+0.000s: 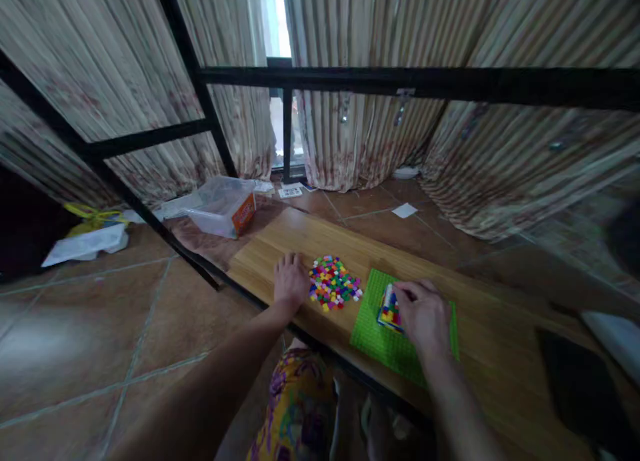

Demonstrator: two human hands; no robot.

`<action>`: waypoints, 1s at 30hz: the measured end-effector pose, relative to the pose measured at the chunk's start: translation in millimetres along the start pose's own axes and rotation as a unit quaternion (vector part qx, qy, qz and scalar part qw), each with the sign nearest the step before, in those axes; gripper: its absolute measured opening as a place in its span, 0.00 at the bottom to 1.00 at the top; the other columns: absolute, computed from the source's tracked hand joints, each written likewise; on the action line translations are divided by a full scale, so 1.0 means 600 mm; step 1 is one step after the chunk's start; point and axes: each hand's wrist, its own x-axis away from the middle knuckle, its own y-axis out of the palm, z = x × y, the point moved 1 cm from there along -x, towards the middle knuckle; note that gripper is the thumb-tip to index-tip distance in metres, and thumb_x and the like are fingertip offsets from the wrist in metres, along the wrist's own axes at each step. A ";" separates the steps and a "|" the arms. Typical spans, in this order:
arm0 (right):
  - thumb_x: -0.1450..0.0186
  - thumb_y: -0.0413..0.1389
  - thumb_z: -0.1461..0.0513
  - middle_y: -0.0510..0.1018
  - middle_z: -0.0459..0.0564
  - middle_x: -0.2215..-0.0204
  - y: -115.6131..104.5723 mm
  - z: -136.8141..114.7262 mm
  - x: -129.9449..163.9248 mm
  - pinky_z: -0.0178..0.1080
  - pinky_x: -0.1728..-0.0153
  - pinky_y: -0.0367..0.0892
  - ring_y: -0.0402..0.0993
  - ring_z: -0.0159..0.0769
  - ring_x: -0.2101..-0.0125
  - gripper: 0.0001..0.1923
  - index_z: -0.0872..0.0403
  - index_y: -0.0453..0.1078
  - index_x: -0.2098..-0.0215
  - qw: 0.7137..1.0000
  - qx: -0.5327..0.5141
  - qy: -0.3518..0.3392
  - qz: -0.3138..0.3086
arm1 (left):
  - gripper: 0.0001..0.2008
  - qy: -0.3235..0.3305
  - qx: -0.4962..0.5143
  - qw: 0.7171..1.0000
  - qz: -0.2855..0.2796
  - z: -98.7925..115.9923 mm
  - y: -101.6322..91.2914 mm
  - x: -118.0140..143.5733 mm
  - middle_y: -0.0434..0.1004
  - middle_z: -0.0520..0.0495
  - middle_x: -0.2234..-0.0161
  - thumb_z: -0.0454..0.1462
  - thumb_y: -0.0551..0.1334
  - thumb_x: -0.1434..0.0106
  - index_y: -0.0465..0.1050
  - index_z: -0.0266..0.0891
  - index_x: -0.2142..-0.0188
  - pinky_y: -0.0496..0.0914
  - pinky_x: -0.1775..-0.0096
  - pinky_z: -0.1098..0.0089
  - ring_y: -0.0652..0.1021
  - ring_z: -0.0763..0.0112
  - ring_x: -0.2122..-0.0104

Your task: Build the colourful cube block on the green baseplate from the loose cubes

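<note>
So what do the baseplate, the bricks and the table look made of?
Baseplate: likely plastic, flat uniform green; studs too small to tell. Bricks: probably moulded plastic, saturated mixed colours. Table: wood or wood-look laminate, light grain streaks, smooth finish.

Dim indoor light; daylight glares white through the curtain gap (280,21) far beyond the fingers; soft shadows under the hands, edges bent by wide-angle distortion, corners blurred
</note>
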 end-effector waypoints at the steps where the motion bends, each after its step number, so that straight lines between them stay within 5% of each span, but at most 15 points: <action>1: 0.38 0.51 0.53 0.76 0.52 0.70 0.000 0.000 0.000 0.41 0.64 0.66 0.72 0.39 0.69 0.17 0.55 0.77 0.71 1.000 0.001 0.003 -0.003 | 0.14 -0.002 0.002 1.000 -0.002 0.001 -0.001 -0.001 0.74 0.42 0.53 0.34 0.51 0.34 0.70 0.38 0.53 0.65 0.52 0.59 0.71 0.56 0.53; 8: 0.38 0.52 0.53 0.77 0.53 0.68 -0.013 -0.010 0.005 0.41 0.64 0.67 0.74 0.40 0.68 0.16 0.54 0.78 0.68 0.999 -0.040 0.004 0.010 | 0.15 -0.007 0.009 1.000 -0.012 0.002 -0.002 -0.004 0.73 0.40 0.52 0.34 0.51 0.34 0.70 0.38 0.52 0.64 0.51 0.59 0.71 0.56 0.52; 14: 0.38 0.56 0.57 0.78 0.52 0.68 -0.041 -0.008 0.010 0.39 0.65 0.68 0.74 0.37 0.69 0.12 0.55 0.78 0.66 0.983 -0.122 0.014 0.137 | 0.15 -0.007 0.008 1.000 -0.008 0.001 0.001 -0.004 0.73 0.40 0.52 0.34 0.51 0.34 0.71 0.38 0.52 0.64 0.51 0.59 0.70 0.56 0.52; 17: 0.38 0.57 0.58 0.78 0.51 0.69 -0.043 -0.007 0.012 0.38 0.65 0.68 0.74 0.37 0.69 0.11 0.55 0.78 0.66 0.983 -0.116 0.004 0.143 | 0.15 -0.005 0.013 1.000 -0.009 0.002 0.001 -0.004 0.72 0.40 0.52 0.34 0.51 0.34 0.71 0.38 0.52 0.64 0.50 0.59 0.70 0.56 0.52; 24: 0.34 0.53 0.59 0.78 0.50 0.68 -0.017 -0.039 0.024 0.37 0.65 0.67 0.74 0.36 0.68 0.11 0.54 0.77 0.65 0.994 -0.073 -0.064 0.049 | 0.15 -0.012 0.007 1.000 -0.023 0.003 -0.001 -0.003 0.72 0.40 0.52 0.34 0.51 0.34 0.71 0.38 0.52 0.64 0.49 0.59 0.70 0.56 0.51; 30: 0.32 0.51 0.62 0.79 0.51 0.66 0.026 -0.071 0.039 0.40 0.57 0.60 0.70 0.40 0.62 0.11 0.54 0.76 0.62 0.980 0.102 -0.140 -0.095 | 0.15 -0.011 0.019 0.999 -0.025 0.002 -0.001 -0.002 0.72 0.40 0.52 0.34 0.51 0.34 0.70 0.38 0.51 0.64 0.50 0.59 0.70 0.56 0.52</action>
